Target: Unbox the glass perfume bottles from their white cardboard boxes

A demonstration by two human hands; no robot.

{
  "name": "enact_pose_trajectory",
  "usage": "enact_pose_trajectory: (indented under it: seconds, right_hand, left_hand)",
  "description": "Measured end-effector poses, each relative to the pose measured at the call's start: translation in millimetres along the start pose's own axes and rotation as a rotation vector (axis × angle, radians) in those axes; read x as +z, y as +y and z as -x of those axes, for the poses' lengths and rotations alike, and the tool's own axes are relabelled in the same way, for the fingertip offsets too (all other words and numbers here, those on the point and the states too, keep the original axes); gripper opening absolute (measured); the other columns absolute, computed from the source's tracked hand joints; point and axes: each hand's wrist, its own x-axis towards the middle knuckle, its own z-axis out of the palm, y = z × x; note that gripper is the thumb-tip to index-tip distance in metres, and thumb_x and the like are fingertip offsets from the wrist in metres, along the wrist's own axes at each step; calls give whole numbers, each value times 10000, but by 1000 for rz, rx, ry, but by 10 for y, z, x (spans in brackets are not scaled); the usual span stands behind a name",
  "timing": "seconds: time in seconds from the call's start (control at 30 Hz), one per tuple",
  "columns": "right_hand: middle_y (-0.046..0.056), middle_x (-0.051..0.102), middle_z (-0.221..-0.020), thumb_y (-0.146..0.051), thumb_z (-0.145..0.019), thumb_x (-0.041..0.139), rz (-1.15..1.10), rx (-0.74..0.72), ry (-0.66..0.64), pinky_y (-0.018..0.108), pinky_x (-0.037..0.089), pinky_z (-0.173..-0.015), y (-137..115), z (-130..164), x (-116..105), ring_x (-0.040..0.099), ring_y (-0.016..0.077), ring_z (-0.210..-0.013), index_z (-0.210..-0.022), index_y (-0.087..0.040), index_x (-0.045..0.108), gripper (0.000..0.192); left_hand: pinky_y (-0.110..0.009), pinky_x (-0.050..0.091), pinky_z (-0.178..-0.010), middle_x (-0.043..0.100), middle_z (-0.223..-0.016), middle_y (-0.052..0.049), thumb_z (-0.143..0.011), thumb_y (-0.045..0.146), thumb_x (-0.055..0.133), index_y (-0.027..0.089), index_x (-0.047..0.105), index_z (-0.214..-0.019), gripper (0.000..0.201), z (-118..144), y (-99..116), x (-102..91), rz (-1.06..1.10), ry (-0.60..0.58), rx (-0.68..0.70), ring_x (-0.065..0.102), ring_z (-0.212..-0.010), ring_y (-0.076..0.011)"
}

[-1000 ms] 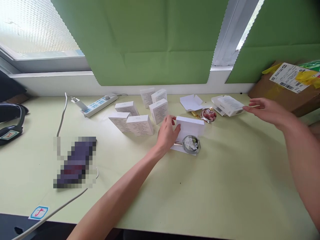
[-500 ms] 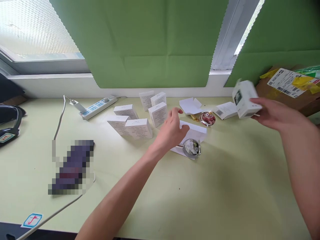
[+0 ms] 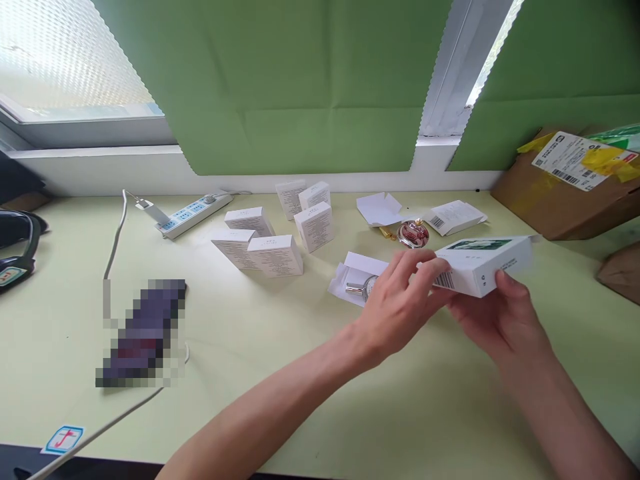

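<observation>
So the small white carton (image 3: 483, 265) with the barcode end sits up off the table, held about level between both hands, a bit right of centre. The right hand (image 3: 493, 319) cups it from below with the thumb curled up onto the near long edge, fingers closed around it; the left hand (image 3: 400, 300) comes in from 9 o'clock and has its fingertips pinched on the barcode end. Right behind the left hand, an opened white box (image 3: 356, 272) with a round metal case peeking out lies on the table. At 11 o'clock from the carton there's a red patterned compact (image 3: 413, 233), a loose flap piece (image 3: 380, 208) and another flat box (image 3: 454, 217). Further out at 10 o'clock is a cluster of six sealed white boxes (image 3: 276, 255), then a power strip (image 3: 193, 212). A brown parcel (image 3: 570, 193) crowds the 2 o'clock corner. Plenty of bare green table (image 3: 350, 400) toward 6 o'clock, all the way to the near edge.
</observation>
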Motion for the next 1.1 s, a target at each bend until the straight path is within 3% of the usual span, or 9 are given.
enact_pose_trajectory:
  seconds: [0.1, 0.23, 0.5, 0.63, 0.8, 0.97, 1.1]
  right_hand:
    - [-50, 596, -1367, -422, -882, 564, -124, -89, 10, 357, 559, -930, 15, -16, 52, 444, 243, -1373, -1250, -434, 587, 368]
    - [-14, 667, -1217, -363, -828, 664, -283, -155, 9, 265, 597, -755, 93, -58, 39, 626, 188, -1114, -1126, -380, 658, 299]
    - [12, 657, -1188, -294, -825, 659, -337, -135, 61, 297, 594, -697, 175, -60, -28, 624, 195, -1038, -1057, -346, 677, 238]
    - [16, 664, -1148, -287, -839, 638, -348, -147, 90, 291, 571, -655, 192, -27, 9, 624, 213, -1047, -1068, -367, 674, 246]
    - [9, 661, -1131, -287, -881, 593, -371, -182, 177, 294, 567, -762, 180, 89, 126, 603, 202, -1104, -1044, -354, 689, 201]
    - [12, 644, -1147, -291, -866, 601, -343, -171, 188, 267, 570, -686, 176, 168, 66, 606, 185, -1047, -1012, -325, 700, 180]
    - [11, 633, -1115, -336, -796, 672, -327, -140, 218, 246, 579, -646, 160, 195, 9, 613, 172, -971, -1029, -292, 699, 238]
  left_hand:
    - [-359, 532, -899, 604, -1163, -86, -978, 300, 516, 226, 472, -1213, 250, -8, -64, -4, -27, 104, 64, 589, -1081, -203]
    - [-349, 546, -899, 625, -1139, -70, -964, 309, 549, 213, 471, -1222, 286, -29, -157, 22, -53, 145, 156, 594, -1045, -186]
    - [-343, 542, -928, 570, -1238, -74, -1012, 370, 432, 247, 536, -1249, 287, -2, -117, -17, -61, -16, 3, 564, -1141, -197]
    - [-335, 511, -927, 579, -1179, -91, -987, 430, 472, 210, 575, -1163, 300, -28, -129, -32, -26, -41, 7, 543, -1130, -189]
    - [-335, 443, -901, 650, -1136, -59, -1033, 383, 371, 205, 570, -1058, 268, -14, -86, -82, -124, -150, 16, 586, -1050, -174]
    - [-339, 437, -852, 643, -1056, -54, -1032, 365, 371, 198, 545, -1161, 274, -76, 24, -188, -105, -336, 38, 574, -995, -184]
    - [-297, 476, -922, 554, -1101, -73, -1021, 381, 388, 202, 534, -1287, 353, -105, 86, -197, 63, -307, -2, 504, -1018, -166]
